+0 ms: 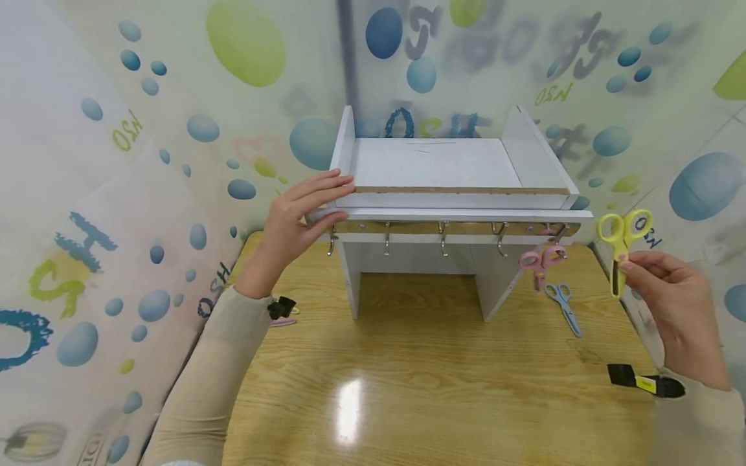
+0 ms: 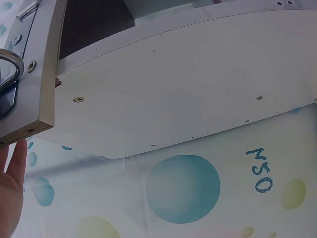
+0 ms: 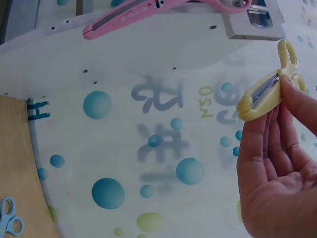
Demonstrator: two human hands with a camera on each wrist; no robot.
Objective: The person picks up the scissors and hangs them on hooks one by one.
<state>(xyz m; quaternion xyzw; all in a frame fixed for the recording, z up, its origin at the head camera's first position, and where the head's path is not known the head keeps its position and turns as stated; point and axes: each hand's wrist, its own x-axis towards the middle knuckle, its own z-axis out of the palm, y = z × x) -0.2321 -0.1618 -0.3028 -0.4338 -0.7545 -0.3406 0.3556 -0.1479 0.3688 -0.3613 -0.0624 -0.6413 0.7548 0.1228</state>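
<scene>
In the head view my left hand (image 1: 296, 210) rests on the left end of a white shelf unit (image 1: 431, 162), its fingers stretched over the edge and its thumb near the front board. A metal hook rail (image 1: 414, 227) runs along that board. My right hand (image 1: 676, 304) pinches yellow scissors (image 1: 619, 249) by the blade part, handle rings up, to the right of the rail. Pink scissors (image 1: 541, 262) hang from the rightmost hook (image 1: 559, 236). The right wrist view shows the yellow scissors (image 3: 265, 94) between thumb and fingers, apart from the rail end.
Blue scissors (image 1: 563, 309) lie on the wooden table (image 1: 431, 382) beside the unit's right leg. A pinkish-purple item (image 1: 283, 321) lies at the left, partly hidden by my left wrist. Patterned walls (image 1: 175, 181) close in behind and at both sides.
</scene>
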